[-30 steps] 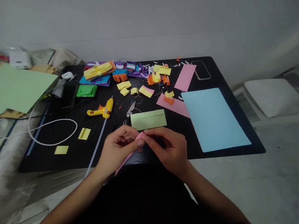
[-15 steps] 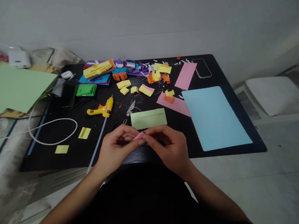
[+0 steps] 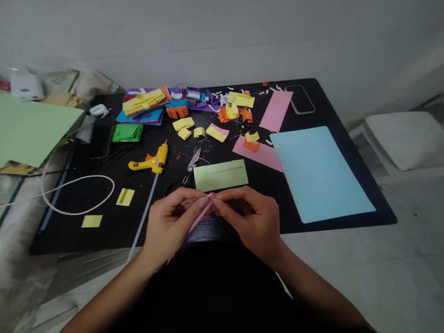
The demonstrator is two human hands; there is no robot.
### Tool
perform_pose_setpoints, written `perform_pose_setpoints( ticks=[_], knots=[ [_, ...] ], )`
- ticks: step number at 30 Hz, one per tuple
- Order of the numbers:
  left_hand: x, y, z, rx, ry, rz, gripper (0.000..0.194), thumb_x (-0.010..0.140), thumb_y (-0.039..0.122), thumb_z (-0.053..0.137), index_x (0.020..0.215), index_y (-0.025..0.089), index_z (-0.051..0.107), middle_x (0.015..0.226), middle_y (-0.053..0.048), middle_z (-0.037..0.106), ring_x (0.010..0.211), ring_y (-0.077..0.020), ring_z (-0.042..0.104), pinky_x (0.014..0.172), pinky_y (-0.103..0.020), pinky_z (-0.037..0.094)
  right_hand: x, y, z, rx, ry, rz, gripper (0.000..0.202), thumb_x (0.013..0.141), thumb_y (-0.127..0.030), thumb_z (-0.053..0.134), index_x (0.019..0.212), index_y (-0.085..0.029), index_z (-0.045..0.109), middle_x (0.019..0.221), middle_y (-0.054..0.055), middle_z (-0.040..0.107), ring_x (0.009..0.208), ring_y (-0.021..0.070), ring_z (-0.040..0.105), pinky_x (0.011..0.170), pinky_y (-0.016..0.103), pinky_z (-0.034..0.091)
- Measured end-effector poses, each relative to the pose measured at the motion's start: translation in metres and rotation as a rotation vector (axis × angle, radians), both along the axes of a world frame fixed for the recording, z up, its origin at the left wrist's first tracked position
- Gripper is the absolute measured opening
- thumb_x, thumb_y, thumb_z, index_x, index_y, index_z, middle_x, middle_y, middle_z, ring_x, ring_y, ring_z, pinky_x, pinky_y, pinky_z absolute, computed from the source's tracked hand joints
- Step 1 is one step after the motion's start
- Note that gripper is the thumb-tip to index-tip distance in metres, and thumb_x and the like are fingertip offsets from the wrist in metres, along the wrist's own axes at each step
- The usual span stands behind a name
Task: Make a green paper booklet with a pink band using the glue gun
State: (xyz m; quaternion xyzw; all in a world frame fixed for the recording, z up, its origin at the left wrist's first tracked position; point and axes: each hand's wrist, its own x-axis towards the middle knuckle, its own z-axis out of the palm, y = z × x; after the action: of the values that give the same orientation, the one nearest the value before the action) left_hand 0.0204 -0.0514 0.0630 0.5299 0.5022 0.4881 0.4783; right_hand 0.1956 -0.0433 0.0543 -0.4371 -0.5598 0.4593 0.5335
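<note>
A narrow folded strip of pink paper is pinched between both hands just over the table's near edge. My left hand grips it with thumb on top, and the strip slants down toward my body behind the thumb. At the strip's upper end, my right hand pinches with thumb and forefinger; the tips partly hide the paper. Just beyond the fingers lies a folded light-green paper. A pair of scissors lies to its left, its handles partly hidden near my left hand.
A yellow glue gun lies to the left, with a white cable loop beside it. Blue sheets cover the right side. Pink papers, a phone case and coloured paper bundles lie farther back on the black table.
The pink paper strip has turned, so that its length now shows slanting down below my left thumb. My left thumb has moved up slightly; the right hand stays almost in place.
</note>
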Motion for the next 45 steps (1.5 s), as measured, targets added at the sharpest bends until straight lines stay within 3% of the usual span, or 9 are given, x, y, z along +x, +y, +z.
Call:
perform_pose_setpoints(
  ticks=[4,7,13,22,28,45],
  knots=[
    [0.0,0.0,0.003,-0.034,0.002,0.018,0.009,0.093,0.028,0.078,0.095,0.019,0.079,0.075,-0.002,0.08,0.065,-0.0123,0.075,0.066,-0.021,0.061,0.001,0.001,0.002,-0.049,0.039,-0.01,0.014,0.085,-0.022,0.086,0.097,-0.024,0.08,0.089,0.0,0.083,0.08,0.0165,0.08,0.076,0.027,0.067],
    [-0.002,0.002,0.005,-0.092,-0.011,0.01,0.011,0.092,0.029,0.078,0.092,0.018,0.079,0.069,-0.001,0.077,0.06,-0.0125,0.073,0.062,-0.021,0.06,0.004,0.004,0.001,-0.063,0.077,0.063,0.022,0.083,-0.021,0.088,0.103,-0.026,0.081,0.096,0.0,0.084,0.087,0.0171,0.081,0.083,0.028,0.067],
    [-0.003,0.005,0.006,-0.185,-0.073,-0.035,0.014,0.091,0.032,0.079,0.088,0.018,0.079,0.068,-0.001,0.076,0.057,-0.0132,0.071,0.059,-0.023,0.061,0.008,0.01,-0.004,0.02,0.03,0.097,0.019,0.085,-0.019,0.087,0.1,-0.03,0.085,0.096,-0.002,0.084,0.088,0.0163,0.08,0.083,0.028,0.066],
    [-0.007,0.008,0.001,-0.201,-0.079,-0.076,0.017,0.089,0.035,0.082,0.088,0.018,0.081,0.066,-0.003,0.076,0.061,-0.0148,0.072,0.064,-0.025,0.061,0.01,0.013,-0.003,0.156,-0.04,0.105,0.017,0.087,-0.02,0.086,0.099,-0.032,0.085,0.095,0.0,0.084,0.086,0.0183,0.079,0.084,0.034,0.066],
    [-0.008,0.01,0.0,-0.275,-0.154,-0.108,0.015,0.086,0.032,0.084,0.083,0.018,0.08,0.065,-0.002,0.076,0.058,-0.0134,0.071,0.062,-0.023,0.06,0.013,0.014,-0.002,0.159,-0.023,0.15,0.019,0.087,-0.019,0.086,0.101,-0.032,0.085,0.096,-0.001,0.084,0.087,0.0174,0.079,0.083,0.031,0.065],
    [-0.011,0.012,-0.003,-0.245,-0.077,-0.158,0.017,0.086,0.034,0.085,0.082,0.019,0.081,0.066,-0.004,0.076,0.061,-0.0146,0.071,0.062,-0.024,0.056,0.016,0.017,-0.009,0.148,-0.027,0.186,0.005,0.089,-0.028,0.085,0.093,-0.03,0.085,0.093,0.001,0.083,0.084,0.0177,0.079,0.081,0.033,0.066]
  ],
)
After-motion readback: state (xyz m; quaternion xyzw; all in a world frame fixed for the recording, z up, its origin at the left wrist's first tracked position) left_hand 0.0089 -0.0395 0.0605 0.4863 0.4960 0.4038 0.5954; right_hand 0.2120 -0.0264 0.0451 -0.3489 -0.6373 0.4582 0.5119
